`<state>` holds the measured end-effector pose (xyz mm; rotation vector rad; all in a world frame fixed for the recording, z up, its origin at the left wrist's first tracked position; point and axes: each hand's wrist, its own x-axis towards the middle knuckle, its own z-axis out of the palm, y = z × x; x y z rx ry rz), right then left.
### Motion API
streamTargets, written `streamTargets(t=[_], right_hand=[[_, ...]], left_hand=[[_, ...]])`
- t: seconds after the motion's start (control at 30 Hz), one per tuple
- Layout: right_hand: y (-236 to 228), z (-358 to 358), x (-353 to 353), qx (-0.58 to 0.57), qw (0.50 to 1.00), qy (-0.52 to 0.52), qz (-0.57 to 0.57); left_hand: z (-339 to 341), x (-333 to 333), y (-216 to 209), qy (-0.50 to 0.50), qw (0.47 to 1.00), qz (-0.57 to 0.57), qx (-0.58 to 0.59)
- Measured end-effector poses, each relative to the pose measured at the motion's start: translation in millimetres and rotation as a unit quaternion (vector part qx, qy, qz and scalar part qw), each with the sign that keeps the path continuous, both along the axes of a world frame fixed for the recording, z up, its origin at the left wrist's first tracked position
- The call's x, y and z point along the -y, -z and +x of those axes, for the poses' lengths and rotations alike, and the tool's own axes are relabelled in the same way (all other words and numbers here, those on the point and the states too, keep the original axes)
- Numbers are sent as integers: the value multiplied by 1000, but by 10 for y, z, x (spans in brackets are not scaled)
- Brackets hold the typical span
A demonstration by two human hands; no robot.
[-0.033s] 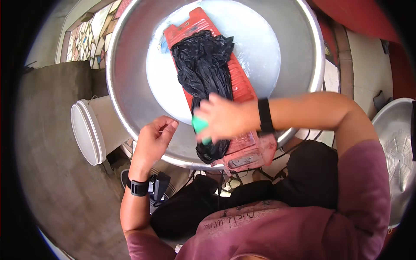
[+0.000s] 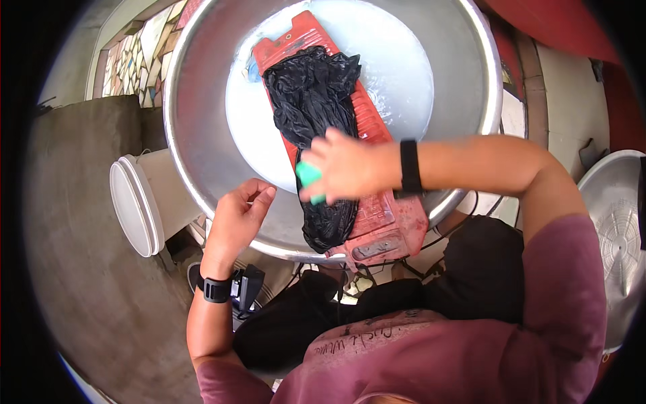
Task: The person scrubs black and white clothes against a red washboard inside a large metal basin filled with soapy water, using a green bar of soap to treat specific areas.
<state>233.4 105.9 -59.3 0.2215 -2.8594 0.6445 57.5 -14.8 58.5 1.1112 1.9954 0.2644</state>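
A red washboard (image 2: 371, 111) leans lengthwise in a big metal basin (image 2: 195, 145), its near end over the front rim. Wet-looking, crumpled black cloth (image 2: 315, 94) lies along the ridges. My right hand (image 2: 346, 168) is over the cloth, blurred, its fingers closed round a small green bar (image 2: 308, 174) that looks like soap. The bar's underside is hidden, and its contact with the cloth is unclear. My left hand (image 2: 242, 215) hovers at the basin's near left rim, apart from the cloth. Its fingers are curled toward the thumb, and nothing shows between them.
Whitish water (image 2: 407, 74) fills the basin's bottom, with a small blue item (image 2: 254, 71) beside the washboard. A white lidded bucket (image 2: 138, 202) lies on its side at left, near a concrete slab (image 2: 81, 222). Another metal basin (image 2: 616, 236) stands at right.
My right hand has shifted slightly away from me along the cloth with the green bar. My left hand stays nearly where it was.
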Motion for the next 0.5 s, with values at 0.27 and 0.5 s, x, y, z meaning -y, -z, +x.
streamTargets(t=[0.27, 0.5], right_hand=[[-401, 242, -767, -62, 935, 228, -266], [-401, 281, -781, -75, 874, 253, -408]], left_hand=[[893, 113, 178, 305, 926, 8, -224], [480, -30, 154, -250, 851, 171, 429]])
